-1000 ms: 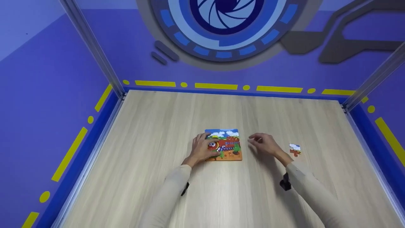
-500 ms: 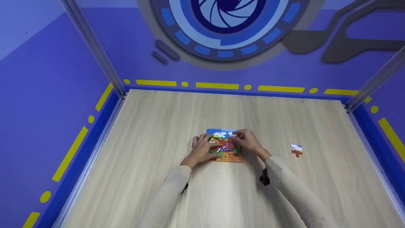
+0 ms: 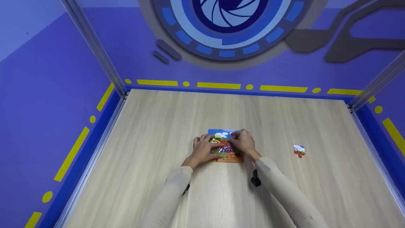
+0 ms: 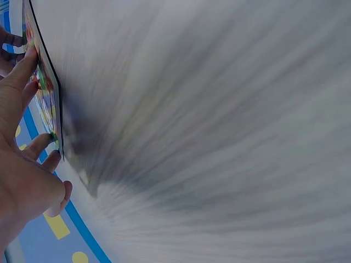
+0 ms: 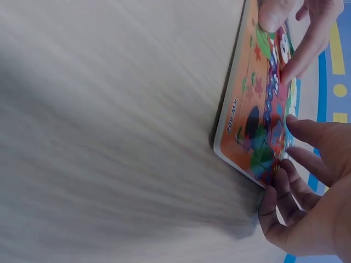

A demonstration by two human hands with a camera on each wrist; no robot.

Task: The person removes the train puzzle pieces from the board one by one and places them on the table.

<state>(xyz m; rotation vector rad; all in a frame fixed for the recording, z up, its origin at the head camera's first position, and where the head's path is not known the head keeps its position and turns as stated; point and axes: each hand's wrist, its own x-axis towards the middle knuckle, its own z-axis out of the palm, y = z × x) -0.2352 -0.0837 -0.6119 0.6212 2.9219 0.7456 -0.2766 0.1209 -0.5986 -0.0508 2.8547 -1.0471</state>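
Note:
A square jigsaw puzzle [image 3: 231, 158] with a red cartoon creature, clouds and orange ground lies at the middle of the table. My left hand [image 3: 202, 150] rests over its left part, thumb and forefinger stretched across the picture. Over the right part bends my right hand [image 3: 246, 142]. In the right wrist view the right thumb [image 5: 304, 127] and forefinger tips touch the picture, while other fingers curl at the right edge; I cannot tell whether they pinch a piece. Farther right lies one loose puzzle piece [image 3: 299, 151], printed with cloud and red-brown.
The wood-grain table [image 3: 158, 133] is framed by blue and purple panels, with yellow dashes along their lower edges. A metal post [image 3: 95, 47] stands at the back left corner. Black wrist straps show on both sleeves.
My right hand has come left from beside the puzzle onto its right part. My left hand has stayed on the left part. The loose piece lies where it was on the table.

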